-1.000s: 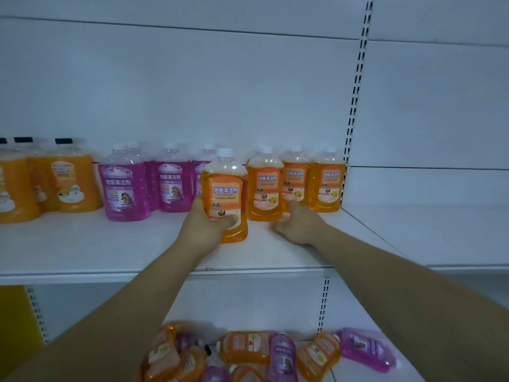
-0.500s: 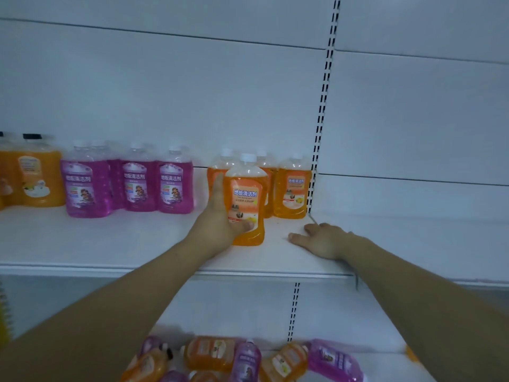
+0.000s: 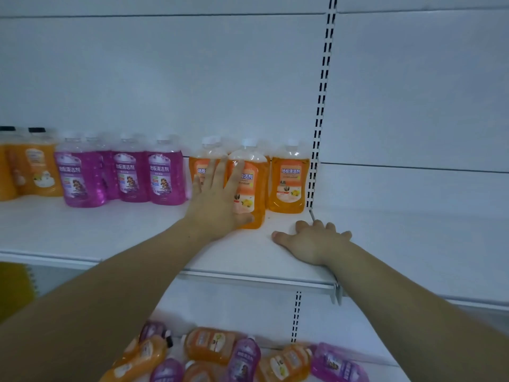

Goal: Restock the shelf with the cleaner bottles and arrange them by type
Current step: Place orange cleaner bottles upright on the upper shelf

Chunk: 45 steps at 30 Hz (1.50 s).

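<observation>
Orange bottle [image 3: 255,190] upright (long axis vertical)

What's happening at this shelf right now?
A person is stocking a white metal shelf. The left hand lays straight fingers against the front orange plastic cleaner bottle, which stands upright ahead of the other orange ones. The right hand rests on the shelf board, holding nothing. Purple plastic cleaner bottles stand grouped to the left. A mixed pile of orange and purple bottles lies on the lower shelf.
</observation>
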Tool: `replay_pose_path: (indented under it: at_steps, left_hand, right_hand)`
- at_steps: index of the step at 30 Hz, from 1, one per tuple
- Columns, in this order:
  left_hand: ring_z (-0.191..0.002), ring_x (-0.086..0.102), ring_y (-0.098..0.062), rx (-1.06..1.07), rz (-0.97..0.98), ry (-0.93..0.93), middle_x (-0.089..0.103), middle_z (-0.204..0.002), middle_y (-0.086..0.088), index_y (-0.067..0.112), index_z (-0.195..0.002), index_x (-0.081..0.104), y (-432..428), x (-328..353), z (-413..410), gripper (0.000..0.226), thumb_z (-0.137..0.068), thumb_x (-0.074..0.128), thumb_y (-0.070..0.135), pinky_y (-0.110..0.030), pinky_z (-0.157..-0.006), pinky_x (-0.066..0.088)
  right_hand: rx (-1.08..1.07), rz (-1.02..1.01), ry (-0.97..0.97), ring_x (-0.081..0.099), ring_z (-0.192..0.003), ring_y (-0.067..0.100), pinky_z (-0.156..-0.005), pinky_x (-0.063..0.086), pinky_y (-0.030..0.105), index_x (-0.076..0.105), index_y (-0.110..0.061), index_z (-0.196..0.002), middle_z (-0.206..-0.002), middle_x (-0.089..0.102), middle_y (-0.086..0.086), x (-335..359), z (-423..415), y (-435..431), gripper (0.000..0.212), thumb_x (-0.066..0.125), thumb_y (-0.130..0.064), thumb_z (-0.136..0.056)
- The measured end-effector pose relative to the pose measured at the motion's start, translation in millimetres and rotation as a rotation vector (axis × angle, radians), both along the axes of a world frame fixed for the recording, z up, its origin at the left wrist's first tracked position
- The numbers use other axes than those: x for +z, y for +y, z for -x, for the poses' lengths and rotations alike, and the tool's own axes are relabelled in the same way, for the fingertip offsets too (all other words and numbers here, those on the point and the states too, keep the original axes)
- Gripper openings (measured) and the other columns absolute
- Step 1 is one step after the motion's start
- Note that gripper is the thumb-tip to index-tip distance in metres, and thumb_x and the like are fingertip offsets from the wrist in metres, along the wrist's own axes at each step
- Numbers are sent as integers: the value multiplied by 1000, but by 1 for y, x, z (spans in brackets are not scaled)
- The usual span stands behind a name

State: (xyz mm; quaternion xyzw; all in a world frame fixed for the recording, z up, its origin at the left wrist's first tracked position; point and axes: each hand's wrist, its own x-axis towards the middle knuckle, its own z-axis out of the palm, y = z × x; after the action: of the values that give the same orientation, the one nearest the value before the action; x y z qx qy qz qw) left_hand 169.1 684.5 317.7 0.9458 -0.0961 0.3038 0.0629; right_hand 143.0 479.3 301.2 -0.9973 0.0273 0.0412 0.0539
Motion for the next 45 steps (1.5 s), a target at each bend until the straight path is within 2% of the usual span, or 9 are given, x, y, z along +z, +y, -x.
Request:
replay_pose_path:
  at_steps: [6, 10, 14, 23, 28, 34, 38, 41, 45]
  left_hand:
    - [-145, -22, -30, 47, 42, 29, -16, -159, -1, 34, -150, -12, -16, 1, -5, 113, -74, 64, 66, -60, -115, 6]
    - [-142, -28, -35, 77, -43, 45, -26, -157, -5, 33, -149, -17, -20, -3, -10, 105, -80, 53, 69, -63, -113, 4]
    - [-141, -29, -32, 38, -78, 56, -32, -155, -3, 33, -149, -18, -11, -6, -8, 103, -83, 56, 60, -61, -115, 2]
    - [-145, -21, -33, 134, -128, 12, -10, -161, -5, 25, -151, -14, -12, -10, -13, 102, -86, 61, 46, -62, -114, 8]
    - [-143, -23, -38, 125, -170, 25, -22, -159, -2, 32, -150, -16, -14, -9, -13, 99, -87, 60, 45, -65, -111, 10]
    - [-143, -22, -38, 104, -140, 103, -20, -159, -3, 33, -151, -12, -20, 0, -4, 97, -87, 60, 47, -63, -113, 9]
    - [-147, -10, -30, 40, -12, 167, -7, -162, -1, 36, -152, 5, -13, 0, 17, 86, -87, 59, 50, -58, -115, 6]
    - [-148, 8, -26, 53, 88, 302, 6, -161, -1, 32, -152, 15, -3, -6, 43, 81, -86, 58, 54, -56, -116, 16]
    - [-141, 31, -22, 28, 279, 419, 26, -157, 2, 27, -149, 29, 10, -15, 93, 71, -89, 53, 57, -39, -114, 27]
  right_hand:
    - [8, -4, -13, 14, -144, 35, -111, 9, 62, 26, -28, -149, -158, 18, 7, 1, 1, 0, 91, 20, -85, -78]
    - [8, -5, -16, 14, -144, 35, -111, 8, 62, 26, -29, -149, -158, 20, 7, 0, 2, 0, 91, 20, -85, -78]
    - [0, -2, -15, 15, -143, 34, -111, 10, 61, 25, -29, -149, -158, 21, 6, 1, 2, 1, 90, 20, -85, -78]
    - [6, -5, -22, 16, -143, 35, -112, 9, 62, 26, -29, -149, -157, 21, 7, 1, 3, 0, 89, 20, -84, -79]
    - [-1, -4, -24, 18, -143, 35, -111, 11, 61, 27, -29, -148, -157, 22, 6, 2, 4, 1, 89, 21, -84, -79]
    - [-9, -26, -44, 19, -142, 34, -110, 12, 61, 29, -29, -148, -156, 24, 7, 3, 7, 2, 89, 23, -84, -78]
    - [2, -76, -70, 25, -139, 33, -110, 14, 59, 35, -28, -145, -153, 30, 6, 3, 8, 1, 84, 28, -81, -79]
    - [25, -120, -107, 34, -135, 32, -110, 18, 59, 41, -26, -141, -149, 37, 5, 2, 9, 0, 82, 32, -78, -79]
    - [124, -184, -220, 41, -131, 30, -107, 31, 48, 44, -22, -139, -146, 43, 4, 6, 22, 0, 72, 38, -70, -86]
